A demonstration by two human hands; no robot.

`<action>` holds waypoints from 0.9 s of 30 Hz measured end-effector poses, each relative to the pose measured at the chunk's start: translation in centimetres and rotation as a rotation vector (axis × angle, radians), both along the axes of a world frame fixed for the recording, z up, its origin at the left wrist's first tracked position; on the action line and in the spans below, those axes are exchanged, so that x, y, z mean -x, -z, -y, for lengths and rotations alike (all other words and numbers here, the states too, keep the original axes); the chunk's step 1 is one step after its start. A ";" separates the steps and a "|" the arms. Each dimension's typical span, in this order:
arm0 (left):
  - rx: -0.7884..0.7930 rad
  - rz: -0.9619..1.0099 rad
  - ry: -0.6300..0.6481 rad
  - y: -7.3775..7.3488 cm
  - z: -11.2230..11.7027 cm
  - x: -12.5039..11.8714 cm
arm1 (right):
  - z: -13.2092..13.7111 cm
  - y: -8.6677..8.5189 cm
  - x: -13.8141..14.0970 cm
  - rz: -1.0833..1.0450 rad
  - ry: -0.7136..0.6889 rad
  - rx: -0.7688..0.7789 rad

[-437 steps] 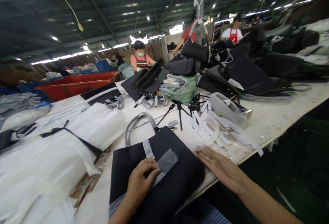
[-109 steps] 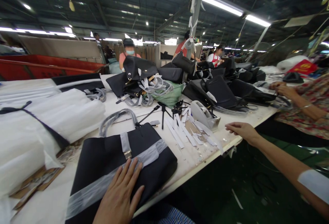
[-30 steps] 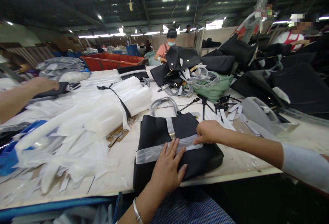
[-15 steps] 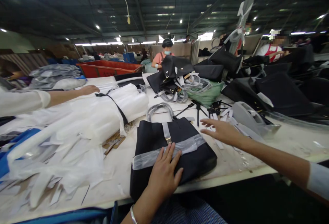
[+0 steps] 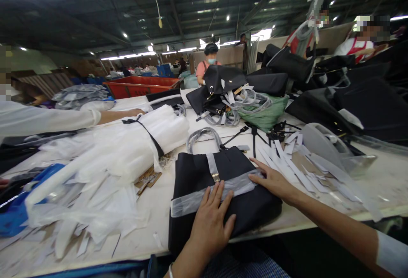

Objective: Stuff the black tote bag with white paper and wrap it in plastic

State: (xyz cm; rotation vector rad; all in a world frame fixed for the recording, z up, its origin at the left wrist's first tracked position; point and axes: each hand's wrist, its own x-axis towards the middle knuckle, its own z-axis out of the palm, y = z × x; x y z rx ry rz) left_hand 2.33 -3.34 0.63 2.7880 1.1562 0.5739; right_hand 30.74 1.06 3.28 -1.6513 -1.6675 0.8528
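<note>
A black handbag [image 5: 191,171] lies flat near the front edge of the table, its handles [image 5: 204,132] wrapped in clear plastic and pointing away from me. A band of translucent wrap [image 5: 188,203] crosses its front, below a small metal clasp [image 5: 216,177]. My left hand [image 5: 212,214] rests on the bag's front with fingers stretched out, palm down over the band. At the bag's right side, my right hand [image 5: 270,180] touches the end of the wrap and the bag's edge, thumb and fingers apart.
On the left lies a bundle of white foam sheets [image 5: 127,146] tied with a black strap. Black bags [image 5: 223,80] are heaped at the back beside a green sack [image 5: 267,110]. Paper strips [image 5: 299,163] and a tape dispenser [image 5: 321,140] lie right. A co-worker's arm [image 5: 117,115] reaches in from the left.
My right hand has come down and left from above the table onto the bag's right side. My left hand stays on the bag. The co-worker's arm reaches further right.
</note>
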 end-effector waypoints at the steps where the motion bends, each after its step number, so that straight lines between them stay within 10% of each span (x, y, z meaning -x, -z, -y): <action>1: -0.001 0.004 0.000 0.0 0.0 0.0 | 0.0 -0.1 0.0 -0.034 0.007 0.021; 7: 0.002 -0.008 0.000 0.1 0.2 0.0 | 0.4 -0.5 1.5 0.321 0.063 -0.324; 11: 0.038 -0.015 0.000 -0.1 0.2 0.0 | 1.9 0.8 3.7 0.743 -0.361 -0.671; 20: -0.021 -0.043 -0.098 -3.8 -0.2 2.9 | 1.6 3.2 3.8 0.948 -0.443 -0.806; 27: -0.010 -0.113 -0.335 -1.9 -2.1 6.7 | 1.7 3.4 3.7 0.929 -0.434 -0.871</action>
